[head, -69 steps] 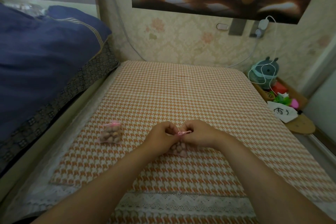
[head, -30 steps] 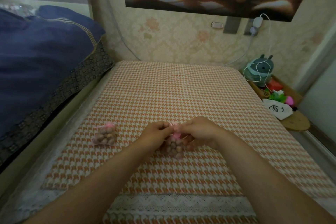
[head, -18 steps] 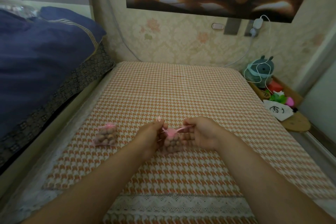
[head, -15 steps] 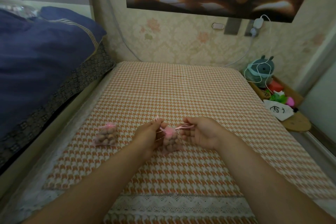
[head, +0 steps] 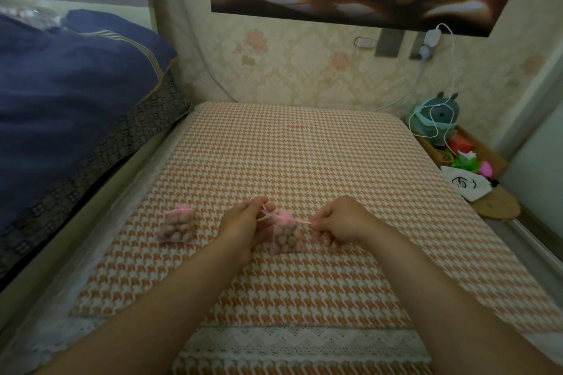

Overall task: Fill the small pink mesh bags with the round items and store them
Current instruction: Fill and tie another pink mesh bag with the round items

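Pinching the drawstring ends (head: 302, 222) of the second filled bag (head: 286, 239) in left hand (head: 243, 224) and right hand (head: 339, 219) (first bag (head: 178, 227) closed nearby), storing not yet done.

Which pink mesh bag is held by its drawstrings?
The bag between the left hand and right hand, which pinch its ribbons; the other bag lies untouched to its left.

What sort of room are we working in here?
Most likely a bedroom. Dark blue quilted bedding is heaped on a bed at the left, cream floral wallpaper covers the wall behind, and the work surface is a padded orange-and-white houndstooth cover edged with lace.
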